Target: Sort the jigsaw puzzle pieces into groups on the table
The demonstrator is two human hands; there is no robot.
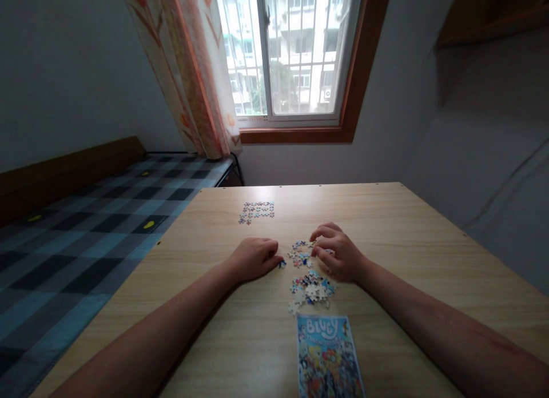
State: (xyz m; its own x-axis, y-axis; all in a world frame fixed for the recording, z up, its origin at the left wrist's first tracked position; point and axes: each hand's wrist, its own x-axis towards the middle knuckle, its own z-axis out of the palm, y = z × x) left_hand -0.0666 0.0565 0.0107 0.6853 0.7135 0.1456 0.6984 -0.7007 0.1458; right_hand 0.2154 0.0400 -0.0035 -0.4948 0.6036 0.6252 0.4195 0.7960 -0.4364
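Note:
My left hand [257,258] rests on the table with its fingers curled, and a small dark blue puzzle piece [282,264] is at the tips of its thumb and forefinger. Over the right edge of a loose heap of puzzle pieces [299,255] is my right hand [337,251], its fingers bent and apart, the tips touching or just above the pieces. I see nothing gripped in it, though its palm side is partly hidden. Closer to me lies a second heap of puzzle pieces [312,289], some showing their pale backs.
Several puzzle pieces [259,209] lie in rows toward the table's far left. A colourful printed sheet or box marked "Bluey" [329,355] lies nearest me on the wooden table [412,243]. Left of the table is a bed with a checked cover [107,215]; a window stands beyond.

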